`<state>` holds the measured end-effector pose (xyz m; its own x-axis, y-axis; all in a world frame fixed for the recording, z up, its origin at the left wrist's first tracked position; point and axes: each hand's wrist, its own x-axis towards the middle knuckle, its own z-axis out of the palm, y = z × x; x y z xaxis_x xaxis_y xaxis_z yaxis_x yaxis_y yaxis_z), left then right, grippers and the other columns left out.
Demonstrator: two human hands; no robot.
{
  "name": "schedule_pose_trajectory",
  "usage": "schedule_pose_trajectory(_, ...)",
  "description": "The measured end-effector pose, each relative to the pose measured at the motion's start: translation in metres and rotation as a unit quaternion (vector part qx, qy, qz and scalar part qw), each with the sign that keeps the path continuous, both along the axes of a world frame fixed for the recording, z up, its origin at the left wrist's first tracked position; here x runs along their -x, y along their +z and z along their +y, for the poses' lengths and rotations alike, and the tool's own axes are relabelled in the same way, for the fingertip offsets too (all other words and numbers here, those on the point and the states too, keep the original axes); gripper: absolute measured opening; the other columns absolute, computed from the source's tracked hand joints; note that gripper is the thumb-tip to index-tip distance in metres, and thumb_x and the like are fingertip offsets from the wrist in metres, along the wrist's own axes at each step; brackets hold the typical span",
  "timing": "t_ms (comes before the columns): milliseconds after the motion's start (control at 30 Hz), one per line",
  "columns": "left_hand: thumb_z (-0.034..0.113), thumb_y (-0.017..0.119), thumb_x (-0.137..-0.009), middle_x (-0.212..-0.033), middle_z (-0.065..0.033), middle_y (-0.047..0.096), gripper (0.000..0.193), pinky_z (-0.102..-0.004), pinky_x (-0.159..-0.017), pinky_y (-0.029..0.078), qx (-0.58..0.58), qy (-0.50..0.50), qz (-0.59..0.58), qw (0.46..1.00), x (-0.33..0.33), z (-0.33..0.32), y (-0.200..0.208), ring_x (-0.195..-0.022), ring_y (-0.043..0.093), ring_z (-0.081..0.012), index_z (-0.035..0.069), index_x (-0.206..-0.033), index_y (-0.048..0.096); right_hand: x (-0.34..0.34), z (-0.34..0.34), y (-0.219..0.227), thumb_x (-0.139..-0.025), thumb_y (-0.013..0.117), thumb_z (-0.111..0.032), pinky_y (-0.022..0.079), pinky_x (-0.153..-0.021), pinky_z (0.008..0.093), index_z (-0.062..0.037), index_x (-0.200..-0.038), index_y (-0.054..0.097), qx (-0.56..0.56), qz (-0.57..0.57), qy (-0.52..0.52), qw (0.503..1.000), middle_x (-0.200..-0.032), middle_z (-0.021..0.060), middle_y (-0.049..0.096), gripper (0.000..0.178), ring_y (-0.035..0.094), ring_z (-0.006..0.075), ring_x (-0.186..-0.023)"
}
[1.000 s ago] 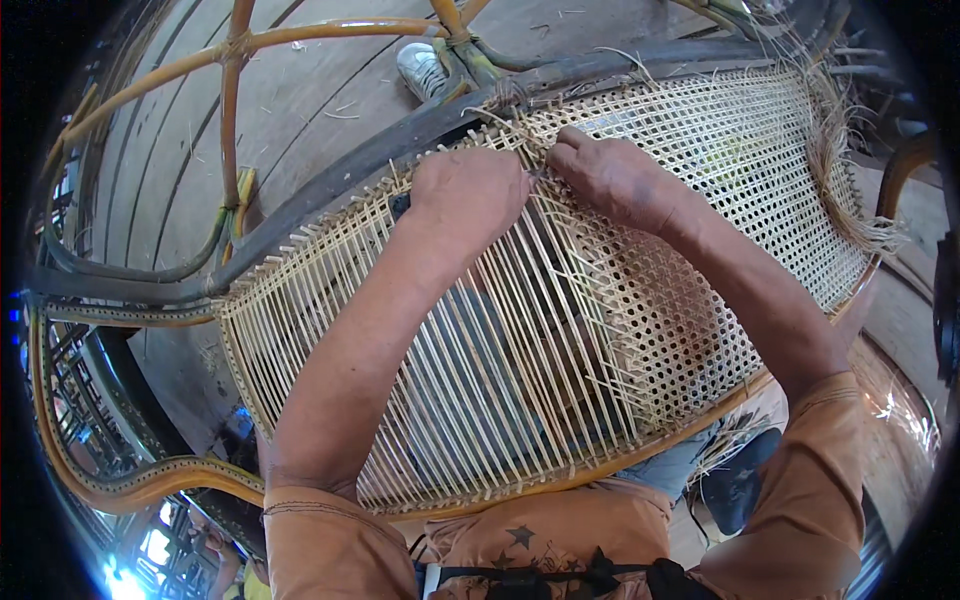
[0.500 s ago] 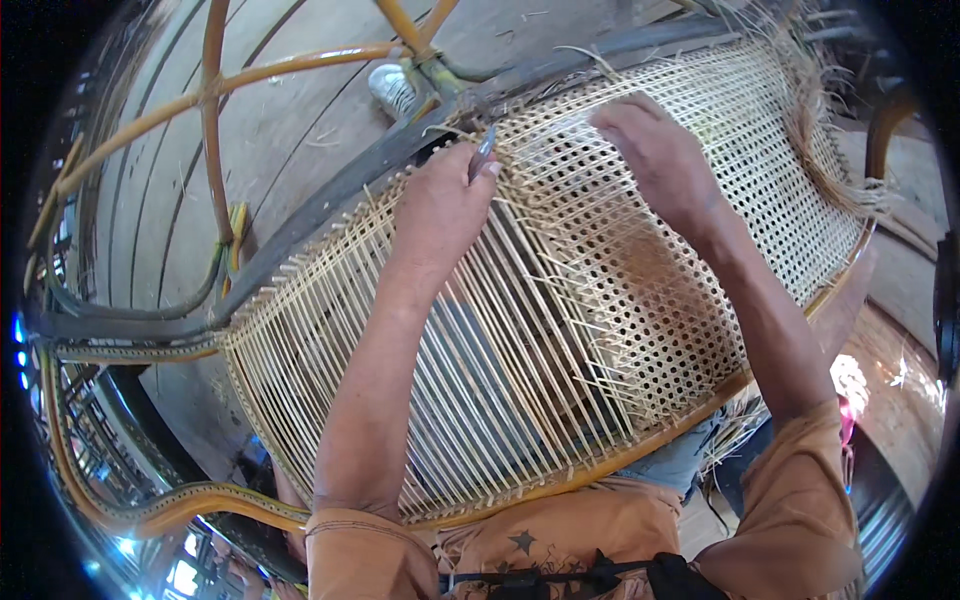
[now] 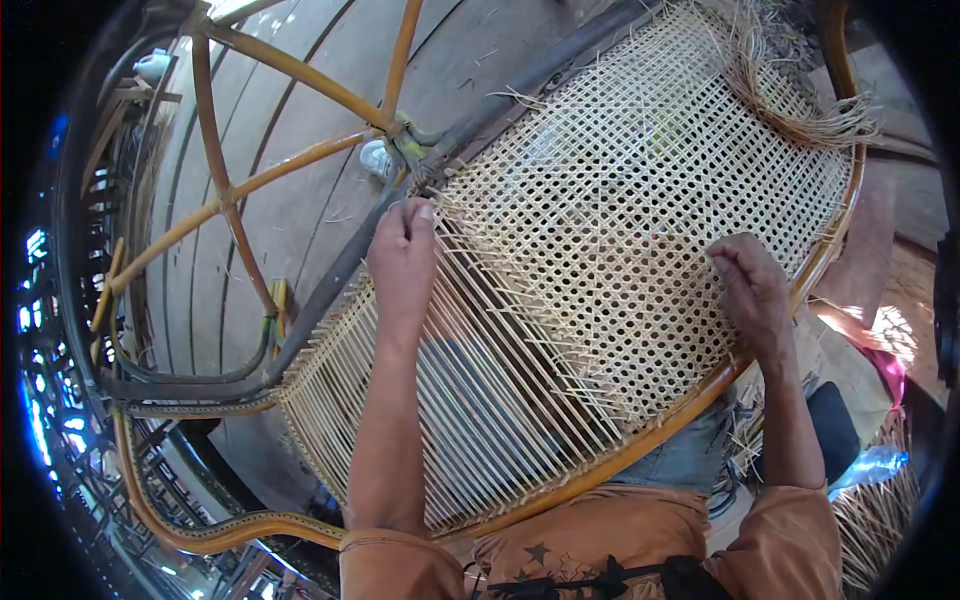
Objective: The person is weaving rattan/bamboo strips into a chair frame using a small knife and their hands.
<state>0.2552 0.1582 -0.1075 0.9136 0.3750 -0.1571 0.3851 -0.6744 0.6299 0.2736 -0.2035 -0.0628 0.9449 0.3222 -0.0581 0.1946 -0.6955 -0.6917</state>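
A woven cane panel (image 3: 600,240) lies across my lap inside a bent rattan frame (image 3: 640,440). Its right part is a finished-looking mesh with small holes; on the left, parallel cane strands (image 3: 480,400) run across with gaps between them. My left hand (image 3: 403,240) is closed over the far edge, at the border between mesh and open strands; what it grips is hidden. Near the right side of the mesh, my right hand (image 3: 750,290) has its fingers curled together just above the weave. Whether a thin strand is in them I cannot make out.
A bundle of loose cane strands (image 3: 770,100) lies on the mesh at the far right. Curved rattan poles (image 3: 300,75) rise at the far left over a plank floor (image 3: 300,220). A white shoe (image 3: 376,160) stands beyond the frame. A plastic bottle (image 3: 872,466) lies at the lower right.
My right hand has moved from the far edge toward me and to the right. My left hand has shifted slightly left; the pointed metal tool seen in it no longer shows. The view has also shifted.
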Motion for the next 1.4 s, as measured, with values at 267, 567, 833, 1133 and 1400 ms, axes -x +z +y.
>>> schedule_pose_trajectory(267,0.034,0.040,-0.098,-0.100,-0.0091,0.061,0.043,-0.0318,-0.085,0.043,0.317,-0.168,-0.022,0.933,-0.014,-0.081,0.092,-0.089,0.056,-0.0166,-0.001,-0.094,0.063,0.003,0.118,0.018,-0.086,0.060,-0.031,0.045,-0.071,0.0311,-0.0005,-0.104,0.052,-0.395,0.347,0.128,0.841,-0.088,0.0096,0.056,0.036,0.054,0.0190,-0.079)
schedule_pose_trajectory(567,0.008,0.059,-0.080,-0.109,-0.0114,0.059,0.014,-0.0384,-0.087,0.044,-0.138,-0.401,-0.049,0.904,-0.036,0.020,0.006,-0.103,0.054,-0.0298,0.007,-0.092,0.066,-0.013,0.089,0.003,-0.090,0.056,-0.032,0.037,-0.046,0.0243,-0.0058,-0.086,0.050,-0.158,0.377,0.030,0.912,-0.061,-0.0038,0.041,0.027,0.041,0.0066,-0.052)
schedule_pose_trajectory(833,0.002,0.060,-0.073,-0.117,-0.0111,0.055,0.020,-0.0407,-0.091,0.043,-0.183,-0.434,0.045,0.881,-0.041,0.012,0.005,-0.111,0.051,-0.0309,0.007,-0.092,0.063,-0.007,0.082,-0.010,-0.090,0.059,-0.028,0.038,-0.054,0.0241,-0.0029,-0.090,0.053,-0.146,0.359,0.027,0.921,-0.072,-0.0028,0.043,0.026,0.043,0.0066,-0.061)
schedule_pose_trajectory(1133,0.009,0.062,-0.076,-0.108,-0.0107,0.054,0.016,-0.0408,-0.091,0.042,-0.263,-0.477,0.117,0.830,-0.059,0.010,0.005,-0.106,0.051,-0.0293,0.006,-0.091,0.060,-0.028,0.100,0.004,-0.087,0.057,-0.022,0.045,-0.056,0.0296,-0.0037,-0.114,0.050,-0.026,0.347,0.105,0.932,-0.072,0.0042,0.048,0.033,0.052,0.0141,-0.062)
schedule_pose_trajectory(1400,0.013,0.057,-0.083,-0.098,-0.0071,0.057,0.013,-0.0388,-0.089,0.041,-0.249,-0.513,0.203,0.796,-0.072,0.005,0.021,-0.101,0.052,-0.0258,0.008,-0.093,0.063,-0.053,0.137,-0.016,-0.083,0.055,-0.022,0.050,-0.070,0.0443,-0.0036,-0.089,0.054,0.118,0.221,0.246,0.936,-0.076,0.0166,0.063,0.019,0.062,0.0348,-0.074)
